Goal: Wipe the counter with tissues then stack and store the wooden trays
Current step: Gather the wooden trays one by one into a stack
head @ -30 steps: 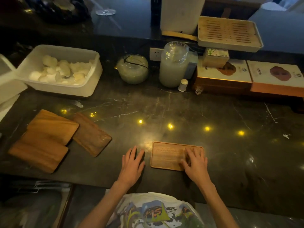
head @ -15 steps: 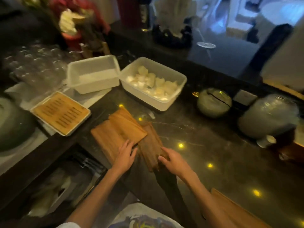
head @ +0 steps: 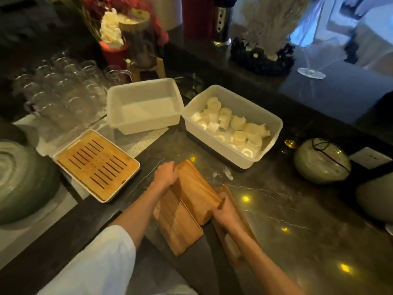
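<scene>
Three wooden trays lie together on the dark marble counter (head: 287, 209). The top wooden tray (head: 195, 192) is held at both ends: my left hand (head: 164, 174) grips its far end and my right hand (head: 225, 211) grips its near end. It is tilted over a second wooden tray (head: 176, 228) lying flat below it. A third wooden tray (head: 236, 237) lies to the right, partly hidden under my right forearm.
A slatted bamboo tray (head: 95, 165) sits left of the trays. Behind stand an empty white tub (head: 144, 105) and a white tub of small white cups (head: 231, 126). Glasses (head: 61, 90) crowd the far left. A round green pot (head: 322, 160) stands at the right.
The view swung left from the single tray to the group of trays. Both hands moved onto the top tray and now grip its ends, lifting it off the others.
</scene>
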Tool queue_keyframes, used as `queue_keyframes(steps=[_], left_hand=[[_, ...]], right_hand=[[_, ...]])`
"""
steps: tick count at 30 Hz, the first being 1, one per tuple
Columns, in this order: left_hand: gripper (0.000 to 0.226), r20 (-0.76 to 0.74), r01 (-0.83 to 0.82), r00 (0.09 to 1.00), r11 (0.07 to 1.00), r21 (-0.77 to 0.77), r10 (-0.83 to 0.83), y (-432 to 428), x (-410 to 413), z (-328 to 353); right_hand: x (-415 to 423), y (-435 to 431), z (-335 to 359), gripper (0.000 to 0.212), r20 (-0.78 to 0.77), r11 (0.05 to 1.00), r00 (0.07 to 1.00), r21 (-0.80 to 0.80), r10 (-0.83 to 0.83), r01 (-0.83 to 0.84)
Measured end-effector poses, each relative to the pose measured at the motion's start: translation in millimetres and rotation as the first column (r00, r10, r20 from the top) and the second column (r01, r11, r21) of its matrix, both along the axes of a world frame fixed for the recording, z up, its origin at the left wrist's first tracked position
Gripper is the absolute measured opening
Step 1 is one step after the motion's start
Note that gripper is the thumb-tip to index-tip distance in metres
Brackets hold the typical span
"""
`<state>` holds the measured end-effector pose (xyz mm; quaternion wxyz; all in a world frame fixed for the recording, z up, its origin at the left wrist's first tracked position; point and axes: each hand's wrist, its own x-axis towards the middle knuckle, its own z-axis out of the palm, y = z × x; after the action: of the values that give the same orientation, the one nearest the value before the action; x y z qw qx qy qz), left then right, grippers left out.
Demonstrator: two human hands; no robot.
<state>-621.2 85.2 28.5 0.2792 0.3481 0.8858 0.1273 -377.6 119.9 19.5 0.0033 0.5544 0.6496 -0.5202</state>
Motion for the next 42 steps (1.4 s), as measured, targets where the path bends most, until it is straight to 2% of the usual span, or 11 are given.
queue_keyframes(steps=[6, 9, 15, 17, 20, 24, 27, 31, 34, 36, 42], left_hand=[[0.041, 0.026, 0.094, 0.995, 0.984, -0.149, -0.092, 35, -17, -26], [0.042, -0.019, 0.085, 0.996, 0.984, -0.154, -0.089, 32, -16, -36], [0.052, 0.169, 0.042, 0.986, 0.983, -0.176, -0.012, 40, -20, -23], [0.053, 0.181, 0.035, 0.983, 0.986, -0.162, -0.005, 43, -18, -15], [0.050, 0.133, 0.045, 0.991, 0.994, -0.103, -0.032, 48, -14, 0], [0.036, 0.139, 0.005, 0.990, 1.000, 0.031, -0.009, 50, -7, 27], [0.030, 0.330, -0.118, 0.943, 0.961, 0.249, 0.030, 43, 6, 44], [0.021, 0.612, -0.435, 0.784, 0.792, 0.428, 0.100, 21, 54, 60], [0.024, 0.755, -0.612, 0.646, 0.667, 0.424, 0.113, 6, 96, 72], [0.018, 0.771, -0.642, 0.628, 0.632, 0.434, 0.107, -2, 115, 74], [0.052, 0.704, -0.421, 0.709, 0.828, 0.371, 0.045, -26, 168, 77]], right_hand=[[-10, -1, -15, 0.058, 0.000, 0.979, 0.987, -0.123, -0.164, 0.163], [-14, -7, -22, 0.070, -0.003, 0.898, 0.954, -0.338, -0.301, 0.282], [-14, -9, -10, 0.049, 0.107, 0.373, 0.628, -0.722, -0.771, 0.582], [-14, -10, -3, 0.029, 0.120, 0.308, 0.576, -0.747, -0.809, 0.589], [-12, -11, 4, 0.021, 0.073, 0.315, 0.528, -0.731, -0.846, 0.606], [7, -7, 15, 0.037, 0.011, 0.292, 0.441, -0.734, -0.898, 0.613], [37, -5, 20, 0.034, -0.050, 0.267, 0.377, -0.791, -0.925, 0.551], [70, -17, 26, 0.037, -0.083, 0.213, 0.288, -0.863, -0.954, 0.458], [89, -28, 22, 0.026, -0.114, 0.324, 0.377, -0.761, -0.919, 0.562], [106, -35, 18, 0.039, -0.121, 0.399, 0.455, -0.702, -0.883, 0.589], [197, -53, 24, 0.054, -0.237, 0.537, 0.530, -0.655, -0.814, 0.532]])
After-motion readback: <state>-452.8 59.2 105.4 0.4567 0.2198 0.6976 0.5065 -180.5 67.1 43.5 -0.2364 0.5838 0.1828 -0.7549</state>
